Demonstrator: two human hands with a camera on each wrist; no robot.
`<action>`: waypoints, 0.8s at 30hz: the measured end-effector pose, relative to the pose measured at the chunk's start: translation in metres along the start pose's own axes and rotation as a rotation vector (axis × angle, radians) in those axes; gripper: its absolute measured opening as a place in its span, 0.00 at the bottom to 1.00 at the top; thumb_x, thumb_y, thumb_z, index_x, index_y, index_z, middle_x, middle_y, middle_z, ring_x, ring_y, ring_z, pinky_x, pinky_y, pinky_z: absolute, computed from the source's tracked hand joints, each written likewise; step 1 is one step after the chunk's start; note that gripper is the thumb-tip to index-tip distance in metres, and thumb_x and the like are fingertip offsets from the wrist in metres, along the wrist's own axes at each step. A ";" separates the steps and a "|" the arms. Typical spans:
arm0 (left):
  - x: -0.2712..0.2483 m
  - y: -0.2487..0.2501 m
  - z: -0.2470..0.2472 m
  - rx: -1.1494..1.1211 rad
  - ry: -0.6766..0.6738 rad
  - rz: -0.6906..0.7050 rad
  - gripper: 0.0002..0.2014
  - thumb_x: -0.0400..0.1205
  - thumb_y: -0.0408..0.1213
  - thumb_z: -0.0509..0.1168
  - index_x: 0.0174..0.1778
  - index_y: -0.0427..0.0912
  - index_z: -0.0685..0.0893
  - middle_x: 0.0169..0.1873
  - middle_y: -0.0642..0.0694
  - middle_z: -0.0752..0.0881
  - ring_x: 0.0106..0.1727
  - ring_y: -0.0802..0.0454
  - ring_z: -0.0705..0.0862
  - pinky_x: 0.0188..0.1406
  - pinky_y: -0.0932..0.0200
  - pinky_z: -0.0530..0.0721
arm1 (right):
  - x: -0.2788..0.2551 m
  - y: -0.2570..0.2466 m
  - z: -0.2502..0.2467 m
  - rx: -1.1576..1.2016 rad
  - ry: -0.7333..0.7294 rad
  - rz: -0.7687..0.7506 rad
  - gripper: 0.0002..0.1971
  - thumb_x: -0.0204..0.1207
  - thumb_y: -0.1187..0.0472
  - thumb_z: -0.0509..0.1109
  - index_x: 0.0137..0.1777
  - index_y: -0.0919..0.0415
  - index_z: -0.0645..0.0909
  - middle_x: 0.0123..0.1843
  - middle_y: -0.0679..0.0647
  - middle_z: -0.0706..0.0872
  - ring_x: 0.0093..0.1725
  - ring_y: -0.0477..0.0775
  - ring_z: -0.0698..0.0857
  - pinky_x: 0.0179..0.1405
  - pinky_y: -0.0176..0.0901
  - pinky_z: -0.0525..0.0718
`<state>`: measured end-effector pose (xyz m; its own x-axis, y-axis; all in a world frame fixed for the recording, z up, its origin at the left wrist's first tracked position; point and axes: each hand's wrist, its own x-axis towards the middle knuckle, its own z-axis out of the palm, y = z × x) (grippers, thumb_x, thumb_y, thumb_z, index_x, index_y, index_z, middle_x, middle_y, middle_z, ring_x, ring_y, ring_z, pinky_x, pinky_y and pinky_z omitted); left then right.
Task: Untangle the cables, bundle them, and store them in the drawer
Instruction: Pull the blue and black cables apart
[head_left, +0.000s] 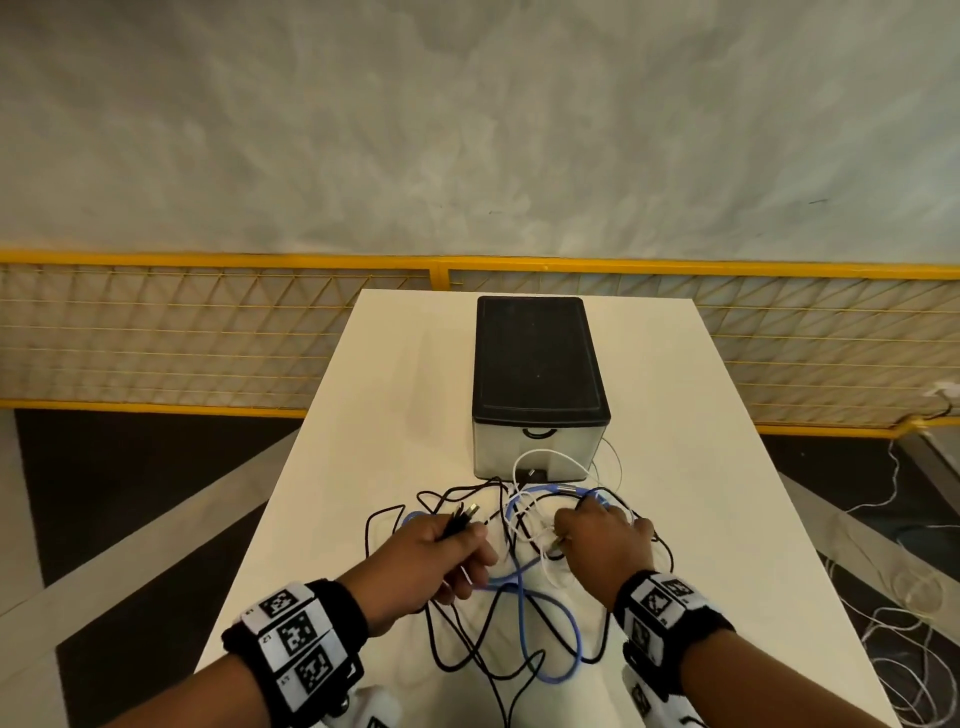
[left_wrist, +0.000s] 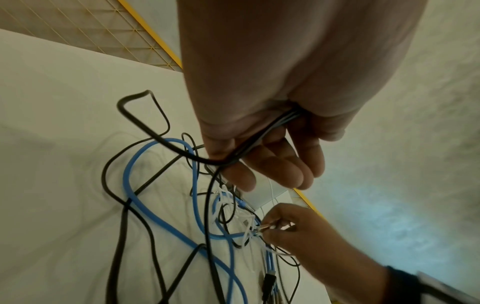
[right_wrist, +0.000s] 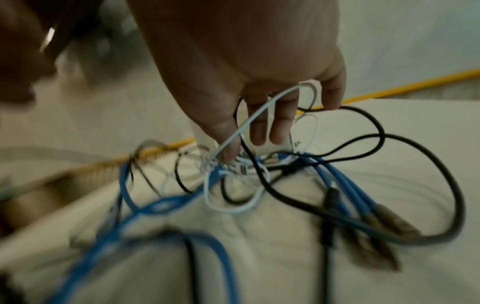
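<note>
A: What are the hands doing?

B: The left hand (head_left: 441, 553) is closed around a gathered run of black cable (left_wrist: 145, 131), its plugs sticking out past the thumb. The right hand (head_left: 605, 540) pinches a small connector in the white cable (right_wrist: 259, 115) knot, the other fingers loosely spread.

A: And the rest of the tangle?

B: It lies between and just below both hands on the table (head_left: 395, 364); a blue cable (head_left: 571, 631) loops back toward the wrists. The drawer box (head_left: 537, 387) stands beyond the fingers, drawer shut.

A: How will it handle?

B: Light and limp, I'd judge; the thin white one snags easily. Best held at the plugs, feeding ends back through loops instead of pulling.

A: Do the views differ?

B: The left wrist view shows the strands crossing the palm, which the head view hides. The right wrist view is blurred, yet shows white cable draped over the fingers.
</note>
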<state>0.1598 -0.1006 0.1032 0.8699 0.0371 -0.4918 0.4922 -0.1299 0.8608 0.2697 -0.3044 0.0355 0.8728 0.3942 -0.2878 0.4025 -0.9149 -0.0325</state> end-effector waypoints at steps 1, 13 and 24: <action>0.002 0.000 -0.001 -0.008 0.007 -0.001 0.18 0.89 0.44 0.58 0.46 0.37 0.88 0.34 0.45 0.88 0.31 0.53 0.82 0.36 0.57 0.79 | -0.001 0.003 -0.006 0.095 0.007 0.006 0.09 0.78 0.53 0.62 0.55 0.42 0.79 0.59 0.46 0.80 0.61 0.57 0.81 0.60 0.59 0.73; 0.022 0.041 0.014 0.148 0.022 0.222 0.18 0.79 0.58 0.62 0.51 0.50 0.88 0.41 0.49 0.89 0.39 0.56 0.84 0.41 0.55 0.81 | -0.031 0.005 -0.117 0.295 0.171 -0.163 0.05 0.74 0.51 0.72 0.48 0.41 0.82 0.53 0.42 0.74 0.55 0.49 0.75 0.56 0.49 0.80; 0.016 0.085 0.024 -0.050 -0.180 0.414 0.13 0.90 0.33 0.55 0.64 0.39 0.83 0.57 0.42 0.90 0.63 0.49 0.88 0.71 0.54 0.81 | -0.049 -0.011 -0.166 1.240 0.243 -0.327 0.13 0.74 0.76 0.72 0.51 0.57 0.87 0.42 0.62 0.91 0.40 0.58 0.91 0.43 0.48 0.91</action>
<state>0.2146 -0.1345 0.1653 0.9766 -0.1813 -0.1161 0.1089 -0.0490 0.9928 0.2684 -0.2988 0.2084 0.8636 0.4984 0.0765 0.1969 -0.1938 -0.9611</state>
